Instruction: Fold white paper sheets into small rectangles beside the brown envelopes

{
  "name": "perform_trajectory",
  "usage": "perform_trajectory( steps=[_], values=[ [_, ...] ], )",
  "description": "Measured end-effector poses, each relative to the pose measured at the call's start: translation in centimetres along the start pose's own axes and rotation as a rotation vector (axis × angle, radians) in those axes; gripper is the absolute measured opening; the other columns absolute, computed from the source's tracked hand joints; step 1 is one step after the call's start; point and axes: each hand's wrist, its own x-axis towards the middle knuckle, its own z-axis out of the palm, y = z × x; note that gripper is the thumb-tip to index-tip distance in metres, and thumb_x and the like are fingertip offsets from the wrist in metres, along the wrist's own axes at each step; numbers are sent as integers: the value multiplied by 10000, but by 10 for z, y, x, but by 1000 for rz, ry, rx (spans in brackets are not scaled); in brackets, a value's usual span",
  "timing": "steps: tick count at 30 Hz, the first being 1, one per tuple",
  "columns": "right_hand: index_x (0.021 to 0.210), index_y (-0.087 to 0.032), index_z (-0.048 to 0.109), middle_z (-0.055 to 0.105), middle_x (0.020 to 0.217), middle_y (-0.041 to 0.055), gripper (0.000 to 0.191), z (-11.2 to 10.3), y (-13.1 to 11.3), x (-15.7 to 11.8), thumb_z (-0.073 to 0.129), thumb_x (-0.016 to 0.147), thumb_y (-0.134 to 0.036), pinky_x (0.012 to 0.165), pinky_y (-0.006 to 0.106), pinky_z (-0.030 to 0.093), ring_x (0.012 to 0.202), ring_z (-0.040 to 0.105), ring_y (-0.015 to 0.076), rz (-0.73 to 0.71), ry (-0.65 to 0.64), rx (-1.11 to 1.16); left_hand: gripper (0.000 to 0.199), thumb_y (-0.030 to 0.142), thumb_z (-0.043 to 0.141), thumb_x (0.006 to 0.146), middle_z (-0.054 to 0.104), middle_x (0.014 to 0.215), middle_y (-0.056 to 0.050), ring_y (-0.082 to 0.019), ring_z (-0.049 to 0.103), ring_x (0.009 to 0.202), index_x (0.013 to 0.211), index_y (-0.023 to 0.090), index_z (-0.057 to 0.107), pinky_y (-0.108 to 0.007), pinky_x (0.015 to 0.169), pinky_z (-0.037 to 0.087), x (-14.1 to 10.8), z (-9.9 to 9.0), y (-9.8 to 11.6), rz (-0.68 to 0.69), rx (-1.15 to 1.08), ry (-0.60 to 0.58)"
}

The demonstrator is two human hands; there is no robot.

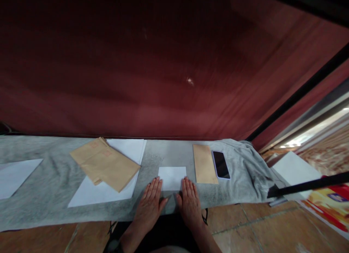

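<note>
A small white paper (pixel 172 178) lies flat on the grey cloth in front of me. My left hand (pixel 149 202) rests palm down at its lower left edge, fingers stretched out and the fingertips touching the sheet. At the lower right edge my right hand (pixel 190 200) lies in the same way, fingers extended. Neither hand grips anything. To the right of the paper is a single brown envelope (pixel 205 164), with a phone (pixel 221 164) beside it. Several brown envelopes (pixel 109 164) overlap on larger white sheets (pixel 92 195) to the left.
The grey cloth (pixel 54 180) covers a long narrow surface. Another white sheet (pixel 16 175) lies at the far left. A dark red panel (pixel 163 82) rises behind the surface. Black bars (pixel 302 89) and a red and yellow package (pixel 331 202) are at the right.
</note>
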Motion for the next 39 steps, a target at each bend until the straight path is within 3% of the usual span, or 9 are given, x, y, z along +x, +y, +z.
perform_trajectory(
  steps=[5, 9, 13, 16, 21, 25, 28, 35, 39],
  values=[
    [1587, -126, 265, 461, 1536, 165, 609, -1, -17, -1, 375, 1056, -404, 1163, 485, 355, 1412, 448, 288, -8, -12, 27, 654, 470, 418, 988, 484, 1525, -192, -288, 458, 1418, 1515, 83, 384, -454, 1153, 391, -2, 0, 1, -3, 23, 12],
    [1564, -157, 339, 461, 1541, 136, 585, -1, -31, -3, 418, 1046, -418, 1169, 461, 356, 1413, 450, 274, -76, -41, 46, 608, 437, 399, 999, 512, 1514, -149, -268, 464, 1414, 1526, 134, 384, -455, 1151, 395, -4, 0, -8, -22, -5, 1],
    [1553, -153, 364, 472, 1533, 135, 567, 2, -29, -5, 403, 1050, -410, 1161, 460, 374, 1412, 454, 275, -90, -18, 69, 582, 419, 363, 1010, 496, 1528, -144, -291, 404, 1453, 1533, 165, 383, -500, 1158, 375, -8, -9, -41, -171, -4, 86],
    [1550, -152, 368, 459, 1541, 138, 562, 4, -26, -6, 408, 1047, -400, 1153, 468, 387, 1414, 452, 280, -93, -9, 93, 580, 416, 344, 1006, 444, 1554, -189, -336, 334, 1485, 1499, 123, 432, -544, 1145, 373, -12, -21, -75, -306, 25, 139],
    [1527, -144, 406, 474, 1531, 143, 561, 6, -23, -5, 446, 1031, -401, 1157, 482, 389, 1420, 442, 284, -84, -28, 123, 489, 365, 361, 986, 528, 1482, -188, -347, 421, 1423, 1345, 131, 598, -543, 1108, 412, -17, -32, -106, -415, 73, 94],
    [1479, -139, 475, 501, 1513, 136, 499, 6, -22, -2, 445, 1021, -335, 1159, 473, 397, 1424, 437, 270, -66, -37, 151, 425, 321, 394, 969, 598, 1418, -152, -318, 522, 1333, 1253, 155, 663, -500, 1098, 433, -17, -28, -100, -351, 90, 52],
    [1453, -138, 505, 505, 1511, 132, 469, 5, -23, 1, 427, 1008, -262, 1159, 473, 405, 1434, 423, 262, -45, -56, 184, 394, 276, 396, 971, 665, 1322, -128, -284, 614, 1201, 1232, 180, 675, -439, 1003, 505, -13, -31, -91, -385, 85, 26],
    [1415, -175, 555, 505, 1510, 130, 480, 2, -27, 4, 454, 946, -161, 1135, 524, 430, 1427, 430, 285, -46, -124, 308, 340, 105, 386, 951, 723, 1041, -106, -240, 675, 984, 1071, 166, 698, -347, 807, 536, 9, -68, -89, -404, 159, -284],
    [1389, -209, 588, 577, 1443, 115, 437, -1, -40, 15, 460, 971, -227, 1112, 472, 466, 1363, 514, 264, 49, -140, 538, 306, 119, 412, 958, 733, 1000, -105, -243, 693, 948, 1088, 163, 686, -340, 771, 542, 19, -74, -72, -376, 135, -283]
  ],
)
